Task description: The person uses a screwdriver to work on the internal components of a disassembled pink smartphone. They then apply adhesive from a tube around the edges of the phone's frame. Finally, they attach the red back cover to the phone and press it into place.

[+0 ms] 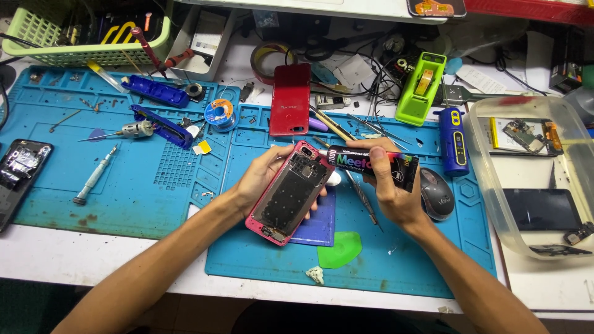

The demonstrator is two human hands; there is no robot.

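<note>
Head view, near to far. Closest to the body: white bench (93,260) edge, then a blue rubber mat (421,260), matte and grippy, with a green plastic pick (340,248) just below the left hand.

Left hand (263,179) wrapped around an opened phone frame (289,192), fingers closed on its long pink edges, back side up and tilted. Judged light, thin and stiff, but fragile: bare black inner plate, small exposed parts near the top and bottom ends. Best held by the two long rims, as now, never by the open middle; smooth glossy rim, probably a bit slippery.

Right hand (390,185) clamped on a black glue tube (377,166) with coloured print, nozzle pointing left, toward the top corner of the frame, close to touching it. Tube judged light, soft enough to squeeze, so gentle pressure on the body only.

Under the right hand, thin metal tweezers (362,198) flat on the mat; just right of it, a grey computer mouse (437,198) and a blue cylindrical tool (455,141). Beyond both hands, a red glossy back cover (291,99), a solder spool (219,113), a lime-green tape dispenser (421,86). Well right, a clear plastic tub (532,185) with phone parts inside. Well left, a small screwdriver (93,179) and a dark phone (18,173). Farthest left, a pale green basket (74,43).
</note>
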